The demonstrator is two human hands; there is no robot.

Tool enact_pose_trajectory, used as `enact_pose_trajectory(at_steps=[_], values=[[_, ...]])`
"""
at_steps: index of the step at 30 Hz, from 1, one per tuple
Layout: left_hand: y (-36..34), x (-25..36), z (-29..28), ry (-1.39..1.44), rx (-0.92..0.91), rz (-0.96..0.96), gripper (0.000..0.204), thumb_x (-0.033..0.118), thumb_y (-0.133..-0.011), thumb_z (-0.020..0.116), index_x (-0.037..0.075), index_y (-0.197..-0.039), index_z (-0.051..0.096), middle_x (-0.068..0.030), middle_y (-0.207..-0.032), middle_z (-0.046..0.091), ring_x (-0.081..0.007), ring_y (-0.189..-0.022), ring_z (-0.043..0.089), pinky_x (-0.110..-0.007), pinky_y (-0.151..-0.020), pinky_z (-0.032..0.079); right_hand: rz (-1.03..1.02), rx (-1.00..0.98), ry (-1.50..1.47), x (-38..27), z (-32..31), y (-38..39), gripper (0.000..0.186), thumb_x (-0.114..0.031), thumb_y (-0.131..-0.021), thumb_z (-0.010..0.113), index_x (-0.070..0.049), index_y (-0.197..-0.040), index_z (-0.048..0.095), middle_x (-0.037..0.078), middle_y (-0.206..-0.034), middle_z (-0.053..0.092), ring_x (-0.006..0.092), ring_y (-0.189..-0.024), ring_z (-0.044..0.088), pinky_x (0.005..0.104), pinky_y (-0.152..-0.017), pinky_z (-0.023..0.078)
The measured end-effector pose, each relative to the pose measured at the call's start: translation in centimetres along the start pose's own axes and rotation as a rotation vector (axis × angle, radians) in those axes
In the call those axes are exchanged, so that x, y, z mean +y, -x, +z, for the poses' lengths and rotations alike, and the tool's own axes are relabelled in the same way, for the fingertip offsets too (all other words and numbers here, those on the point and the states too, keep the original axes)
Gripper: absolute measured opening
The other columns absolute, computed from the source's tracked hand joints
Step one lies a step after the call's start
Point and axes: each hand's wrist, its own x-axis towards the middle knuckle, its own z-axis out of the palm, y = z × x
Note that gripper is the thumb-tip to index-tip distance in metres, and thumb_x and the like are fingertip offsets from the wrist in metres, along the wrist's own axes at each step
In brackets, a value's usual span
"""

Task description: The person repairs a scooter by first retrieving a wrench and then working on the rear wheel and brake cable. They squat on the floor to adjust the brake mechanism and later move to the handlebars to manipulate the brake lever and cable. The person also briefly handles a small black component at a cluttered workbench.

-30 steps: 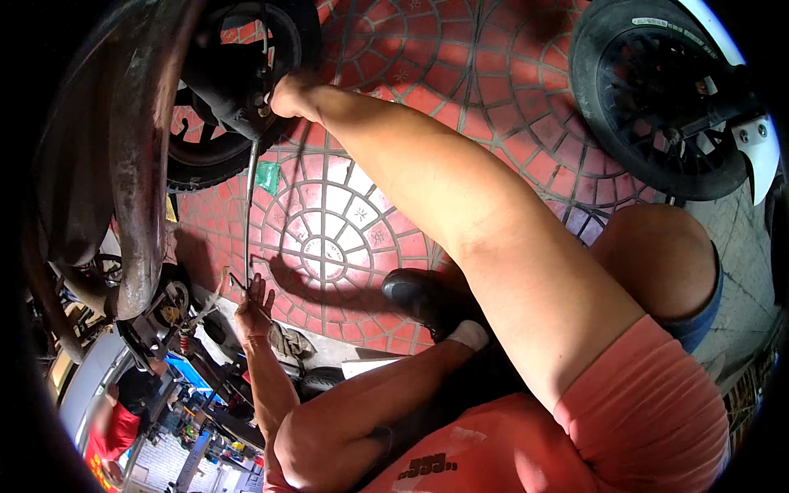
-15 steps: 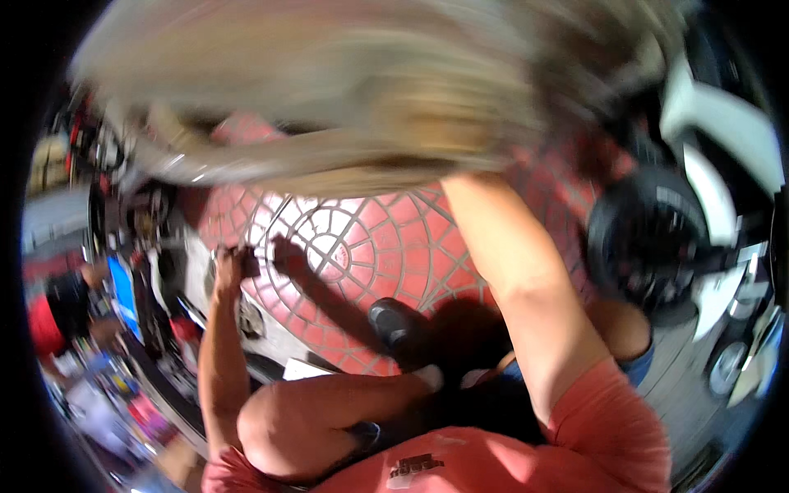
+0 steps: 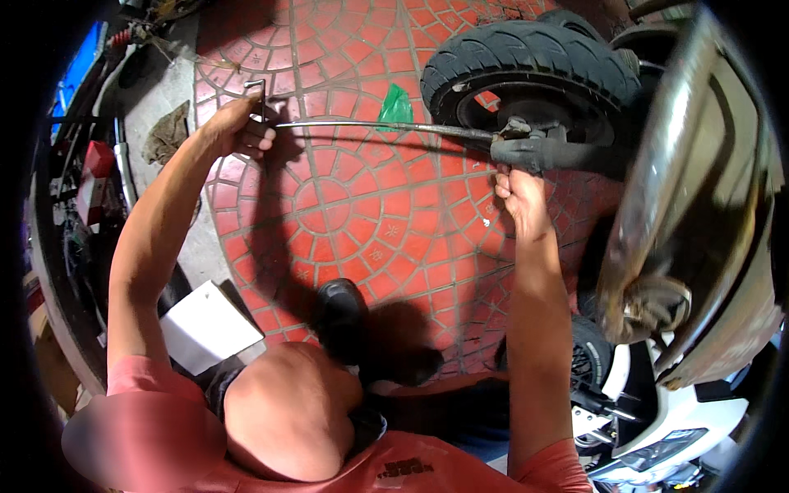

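Note:
My left hand [image 3: 240,130] is wrapped round the crossbar end of a long, thin metal wrench [image 3: 370,126], which looks like a T-handle. Its shaft runs level to the right and meets a metal fitting [image 3: 515,127] at the hub of a black-tyred wheel [image 3: 530,70]. Beside that fitting is a thick dark cylindrical part [image 3: 559,154] of the vehicle. My right hand [image 3: 522,197] is closed just below this part, with its fingers curled; what they grip, if anything, is hidden.
Red patterned tiles [image 3: 353,218] cover the floor, where a green scrap [image 3: 396,107] lies beyond the wrench. A large worn metal-edged panel [image 3: 657,189] stands close on the right. Below it is a white motorbike [image 3: 682,419]. A white box [image 3: 211,327] sits near my left knee.
The view has turned and sharpened, and the blurred vehicle body overhead now stands at the right. My right hand, hidden before, shows by the wheel hub. The wrench and wheel are now clear.

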Motion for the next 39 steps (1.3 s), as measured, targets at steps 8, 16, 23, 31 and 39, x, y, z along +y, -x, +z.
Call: enact_pose_trajectory(at_steps=[8,16,23,31,39], values=[[-0.7,-1.3,-0.2,0.244,0.026,-0.016,0.060,0.056,-0.104,0.024,0.010,-0.105,0.063,-0.0136,-0.081,0.073,-0.0276,-0.076,0.071,-0.045,-0.072,0.058,0.034,-0.030,0.007,-1.4,1.1,1.2,0.009,-0.017,-0.097,0.056,-0.015,-0.089,0.054,-0.003,-0.068,0.047,0.0061,-0.048,0.034,0.0226,-0.038,0.025],[0.9,-2.7,-2.5,0.546,-0.082,0.358,0.047,0.038,-0.101,0.051,0.001,-0.131,0.051,-0.0248,-0.116,0.067,-0.0344,-0.104,0.069,-0.042,-0.096,0.053,0.077,0.001,-0.032,-1.0,1.5,1.1,0.012,-0.019,-0.101,0.051,-0.014,-0.091,0.054,-0.003,-0.067,0.042,0.0073,-0.047,0.030,0.0235,-0.039,0.024],[1.0,-8.4,0.9,0.936,-0.407,0.452,0.050,0.028,-0.093,0.067,-0.004,-0.130,0.057,-0.0263,-0.142,0.050,-0.0344,-0.136,0.046,-0.042,-0.111,0.042,0.077,-0.032,-0.027,-0.4,0.4,0.5,0.013,-0.023,-0.103,0.048,-0.013,-0.099,0.055,-0.003,-0.067,0.039,0.0083,-0.048,0.031,0.0239,-0.041,0.025],[-0.7,-5.8,-0.7,0.357,-0.579,0.227,0.035,0.003,-0.088,0.063,0.000,-0.122,0.058,-0.0142,-0.105,0.070,-0.0237,-0.087,0.069,-0.038,-0.075,0.059,0.064,-0.023,-0.010,-0.9,1.2,0.8,0.018,-0.022,-0.103,0.048,-0.015,-0.088,0.053,-0.003,-0.064,0.040,0.0085,-0.048,0.032,0.0242,-0.041,0.024],[0.0,-2.1,-1.8,-0.996,0.468,1.052,0.022,0.010,-0.094,0.061,0.006,-0.115,0.066,-0.0137,-0.098,0.069,-0.0353,-0.088,0.066,-0.036,-0.084,0.052,0.098,-0.060,-0.074,-0.4,0.2,0.4,0.021,-0.022,-0.103,0.049,-0.015,-0.083,0.052,-0.002,-0.064,0.039,0.0091,-0.048,0.031,0.0248,-0.041,0.023]])
